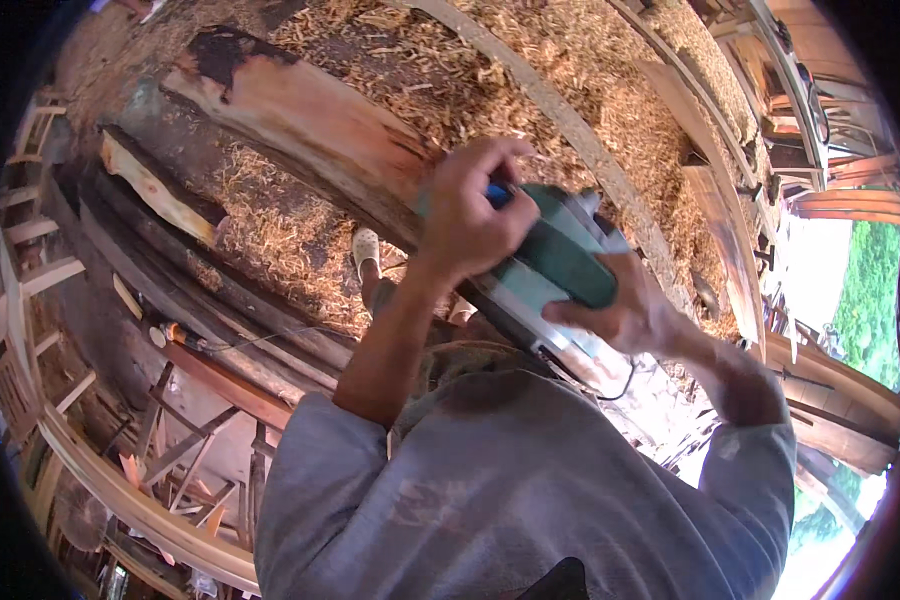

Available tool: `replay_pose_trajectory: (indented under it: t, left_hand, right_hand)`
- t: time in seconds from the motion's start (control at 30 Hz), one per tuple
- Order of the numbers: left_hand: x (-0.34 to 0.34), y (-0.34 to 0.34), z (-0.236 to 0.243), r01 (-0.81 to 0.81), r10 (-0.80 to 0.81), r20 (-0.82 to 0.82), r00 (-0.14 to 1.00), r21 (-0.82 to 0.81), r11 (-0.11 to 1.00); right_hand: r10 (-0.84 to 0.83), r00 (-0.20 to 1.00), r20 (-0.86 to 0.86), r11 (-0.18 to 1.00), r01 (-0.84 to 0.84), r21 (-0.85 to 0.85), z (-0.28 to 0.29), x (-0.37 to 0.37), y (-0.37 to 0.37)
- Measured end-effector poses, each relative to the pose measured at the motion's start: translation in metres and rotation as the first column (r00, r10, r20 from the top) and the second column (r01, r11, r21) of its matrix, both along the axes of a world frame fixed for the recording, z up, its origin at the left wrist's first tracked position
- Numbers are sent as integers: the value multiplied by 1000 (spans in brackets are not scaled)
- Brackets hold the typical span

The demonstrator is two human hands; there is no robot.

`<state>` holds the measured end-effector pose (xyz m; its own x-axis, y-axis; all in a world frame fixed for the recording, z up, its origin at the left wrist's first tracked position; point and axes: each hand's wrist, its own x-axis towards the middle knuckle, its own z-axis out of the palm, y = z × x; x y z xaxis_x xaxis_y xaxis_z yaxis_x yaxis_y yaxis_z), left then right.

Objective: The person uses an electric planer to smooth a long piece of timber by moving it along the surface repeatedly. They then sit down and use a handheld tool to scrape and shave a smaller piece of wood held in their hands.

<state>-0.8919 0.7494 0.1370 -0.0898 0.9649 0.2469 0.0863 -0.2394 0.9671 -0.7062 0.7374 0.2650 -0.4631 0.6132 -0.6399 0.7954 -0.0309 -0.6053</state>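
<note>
Evidently planing is under way: the left hand (470,215) clenches the front handle of the green electric hand planer (555,262), the right hand (625,315) wraps its rear, sole on the long reddish wooden plank (300,125). Continuing seems to call for steady downward pressure along the plank.

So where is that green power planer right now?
In the head view, the green power planer sits just right of centre on the long reddish plank, gripped by the left hand on top and the right hand at its near end, wood shavings beyond.
</note>
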Motion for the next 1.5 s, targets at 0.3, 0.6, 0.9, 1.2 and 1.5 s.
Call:
replay_pose_trajectory:
  t: [0.3,0.6,0.9,1.2,1.5]
  left_hand:
    - [-247,111,-26,-130,129,-73,989,-17,991]
    - [-408,176,-12,-252,297,-487,822,157,955]
    - [-168,36,-16,-361,341,-128,931,-204,910]
    - [259,-118,18,593,-575,-213,790,31,805]
    - [514,-251,0,860,-863,112,493,87,502]
  right_hand:
    - [232,968,-97,941,-198,275,-46,-223,121]
    - [189,865,-464,850,92,518,-71,-375,177]
    - [15,874,-486,913,187,363,-62,-116,22]
    - [-439,885,153,890,405,211,-4,269,-204]
    - [-701,588,403,665,744,71,11,494,-370]
